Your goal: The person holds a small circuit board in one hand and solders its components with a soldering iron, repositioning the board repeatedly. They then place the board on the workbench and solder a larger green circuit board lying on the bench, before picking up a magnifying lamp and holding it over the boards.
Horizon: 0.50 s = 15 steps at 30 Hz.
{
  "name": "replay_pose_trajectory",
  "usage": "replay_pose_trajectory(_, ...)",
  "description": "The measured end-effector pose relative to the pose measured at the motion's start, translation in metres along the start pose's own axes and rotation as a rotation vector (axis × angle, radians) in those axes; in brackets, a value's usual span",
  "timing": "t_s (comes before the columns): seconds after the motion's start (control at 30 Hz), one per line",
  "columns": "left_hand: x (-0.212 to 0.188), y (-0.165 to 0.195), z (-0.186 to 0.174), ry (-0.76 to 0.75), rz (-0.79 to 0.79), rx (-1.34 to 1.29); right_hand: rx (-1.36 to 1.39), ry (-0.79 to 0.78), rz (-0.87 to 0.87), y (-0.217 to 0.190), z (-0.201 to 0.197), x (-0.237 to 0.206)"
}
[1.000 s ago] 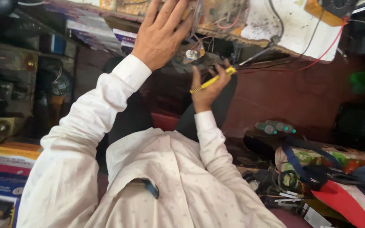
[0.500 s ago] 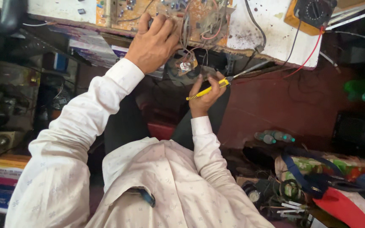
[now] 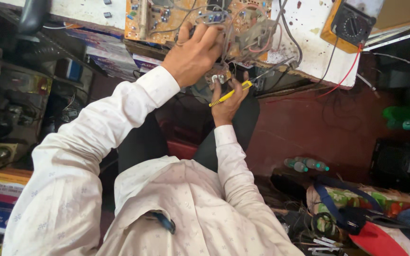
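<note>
1. Table [image 3: 309,42], white and stained, along the top edge; its far part is cut off by the frame.
2. Circuit board [image 3: 167,19], brown, wired, lying on the table near its front edge.
3. Multimeter [image 3: 349,23], yellow-cased, at the table's right end, red lead trailing down.
4. Left hand [image 3: 193,54], fingers curled over the board's loose wires, holding them.
5. Right hand [image 3: 228,102], below the table edge, fingers closed on a yellow-handled soldering iron [image 3: 231,92], tip angled toward the wires.
6. Small metal component [image 3: 219,78] between both hands; kind unclear. Judged step: work on a joint here; next move calls for a steady tip.
</note>
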<state>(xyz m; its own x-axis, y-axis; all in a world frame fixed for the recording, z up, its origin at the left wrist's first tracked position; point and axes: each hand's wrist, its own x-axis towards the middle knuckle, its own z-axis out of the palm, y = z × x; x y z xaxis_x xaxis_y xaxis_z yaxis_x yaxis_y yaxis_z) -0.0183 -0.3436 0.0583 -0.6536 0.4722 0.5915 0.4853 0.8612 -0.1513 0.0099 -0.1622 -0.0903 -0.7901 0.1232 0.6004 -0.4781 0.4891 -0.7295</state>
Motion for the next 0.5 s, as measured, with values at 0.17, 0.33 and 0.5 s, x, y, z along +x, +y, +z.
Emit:
replay_pose_trajectory(0.17,0.013,0.011,-0.009,-0.039,0.044,0.038,0.004,0.082,-0.050,-0.002,-0.014,-0.001)
replay_pose_trajectory(0.33,0.025,0.013,-0.027,0.051,0.165,0.035,-0.126,0.268,-0.199,-0.017,-0.058,0.018)
replay_pose_trajectory(0.5,0.041,0.006,-0.063,0.115,0.259,0.028,-0.146,0.365,-0.331,-0.043,-0.118,0.084)
